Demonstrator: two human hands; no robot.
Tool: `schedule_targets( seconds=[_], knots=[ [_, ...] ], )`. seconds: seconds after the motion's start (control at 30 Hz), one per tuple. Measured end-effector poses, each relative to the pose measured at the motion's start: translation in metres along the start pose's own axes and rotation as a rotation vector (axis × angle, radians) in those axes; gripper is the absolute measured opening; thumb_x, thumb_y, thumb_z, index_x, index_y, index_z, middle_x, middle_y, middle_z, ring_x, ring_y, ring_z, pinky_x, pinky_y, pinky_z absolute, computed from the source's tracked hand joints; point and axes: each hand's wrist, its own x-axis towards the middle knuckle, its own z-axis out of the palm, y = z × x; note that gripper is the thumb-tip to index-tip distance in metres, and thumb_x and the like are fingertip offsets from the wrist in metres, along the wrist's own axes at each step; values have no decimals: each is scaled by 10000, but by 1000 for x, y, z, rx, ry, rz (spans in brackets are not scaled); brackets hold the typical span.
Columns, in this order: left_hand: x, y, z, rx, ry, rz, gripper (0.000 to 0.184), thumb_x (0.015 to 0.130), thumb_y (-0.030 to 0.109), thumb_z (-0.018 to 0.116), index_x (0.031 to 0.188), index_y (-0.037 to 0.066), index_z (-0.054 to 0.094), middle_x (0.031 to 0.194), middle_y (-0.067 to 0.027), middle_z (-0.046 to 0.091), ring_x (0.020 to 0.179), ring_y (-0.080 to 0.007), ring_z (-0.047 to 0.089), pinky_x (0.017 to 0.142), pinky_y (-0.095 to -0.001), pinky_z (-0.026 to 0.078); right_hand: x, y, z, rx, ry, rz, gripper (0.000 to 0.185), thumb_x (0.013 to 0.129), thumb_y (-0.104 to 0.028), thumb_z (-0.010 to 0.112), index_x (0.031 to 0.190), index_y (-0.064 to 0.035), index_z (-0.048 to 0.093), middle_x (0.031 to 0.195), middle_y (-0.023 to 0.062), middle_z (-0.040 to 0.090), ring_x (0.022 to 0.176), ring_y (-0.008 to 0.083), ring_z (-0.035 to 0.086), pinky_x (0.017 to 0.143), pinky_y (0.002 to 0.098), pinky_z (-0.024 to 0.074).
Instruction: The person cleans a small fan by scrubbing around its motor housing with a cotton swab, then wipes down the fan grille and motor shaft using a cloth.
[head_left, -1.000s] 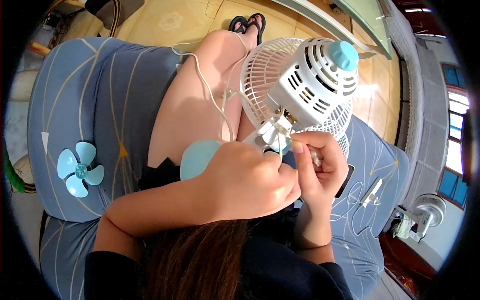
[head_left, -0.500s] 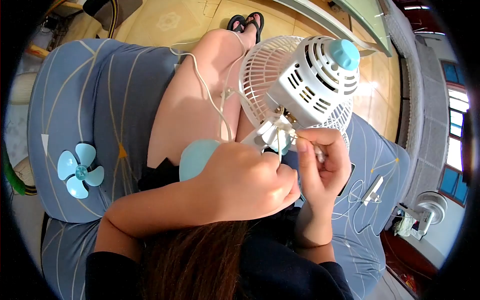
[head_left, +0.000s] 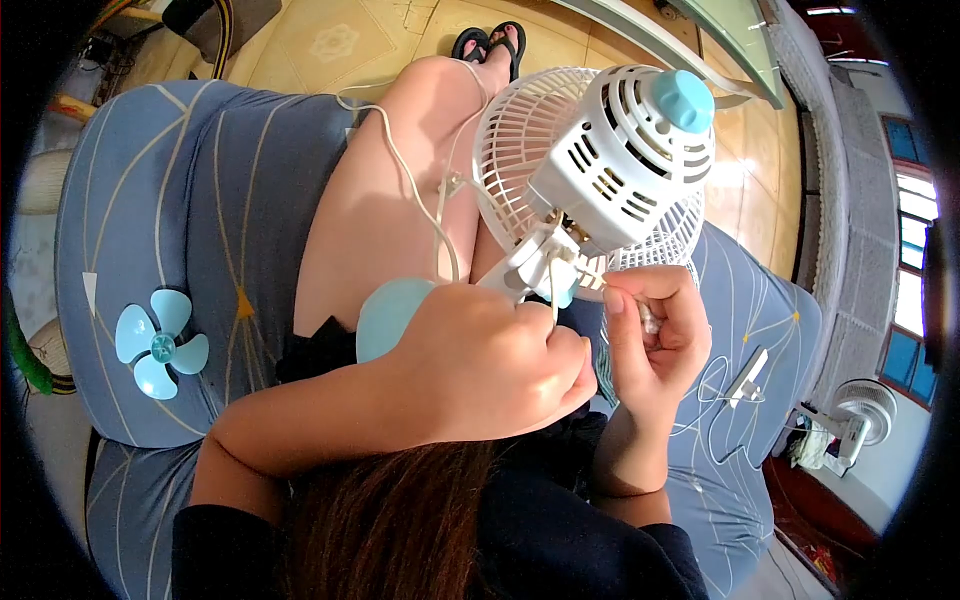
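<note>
White plastic fan body with a slotted motor housing [head_left: 620, 165] is resting over my lap, just beyond both hands. My right hand [head_left: 657, 362] is pinching a thin cream strand [head_left: 593, 278] between thumb and forefinger, beside the white plastic neck [head_left: 537, 262]. My left hand [head_left: 490, 365] is curling into a fist by that neck; its fingers are hiding the grip, so I cannot tell what it is pinching. Caution: if I am pulling the strand sharply, I may be straining its far end. If my left hand is slackening, the body may be tilting. Farther out, a long cream cable [head_left: 391, 142] is crossing my leg; shifting the leg may be snagging it. Pale-blue plastic fan blade [head_left: 162, 345] is lying well apart on a grey-blue patterned seat [head_left: 240, 215].
</note>
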Motion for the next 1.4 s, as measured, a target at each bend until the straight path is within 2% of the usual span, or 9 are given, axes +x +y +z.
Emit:
schedule_targets(
  seconds=[0.03,0.17,0.27,0.5,0.7,1.0,1.1,1.2,1.4],
  knots=[
    [0,0,0,-2,1,0,271,687,124,761,583,116,511,536,-15,422,410,-210,506,409,-340,439,0,0,0,-3,5,15,105,870,37,692,967,4,671,819,69,708,656,90,632,610,219,492],
    [-1,-1,1,-17,7,1,269,689,124,760,583,119,513,536,-13,422,408,-208,507,408,-339,440,8,3,15,25,14,-145,105,874,42,681,972,1,674,796,55,706,653,68,620,595,212,484],
    [-1,0,1,-2,4,-5,267,688,123,759,582,120,514,536,-12,421,408,-207,507,408,-336,439,3,1,9,61,-26,-23,104,877,48,673,972,6,673,804,70,711,656,69,624,604,208,484],
    [1,0,0,-5,3,8,264,676,115,754,578,121,509,531,-8,402,404,-204,501,407,-331,434,0,1,-2,87,8,30,79,888,46,668,961,15,669,806,48,695,653,52,587,591,188,447],
    [0,-1,1,-7,9,-4,267,673,114,757,579,121,507,534,-10,401,409,-207,504,409,-333,431,5,5,6,115,-6,-30,75,889,48,668,954,12,672,795,30,670,648,31,539,567,177,405],
    [1,0,1,-15,3,-9,268,686,120,764,586,120,515,540,-16,414,424,-216,520,418,-341,439,8,2,2,170,-54,-59,77,888,52,659,954,16,675,776,20,665,627,26,518,559,177,393],
    [1,0,1,-13,5,-10,269,685,120,765,584,121,515,537,-16,415,423,-217,520,419,-343,441,9,2,6,113,9,6,73,889,51,662,951,15,675,773,12,658,632,28,511,564,177,393],
    [1,-1,1,-9,-3,-11,268,687,119,764,585,120,516,534,-16,415,423,-217,520,420,-345,443,5,1,4,179,-34,76,66,895,44,661,951,13,675,789,11,657,646,32,513,572,179,397],
    [1,1,-1,-12,-24,-12,266,690,111,758,585,117,514,531,-15,412,416,-213,514,413,-342,441,7,2,2,186,-57,-13,70,908,23,663,974,7,680,800,-2,653,677,27,515,585,184,392]
  ],
)
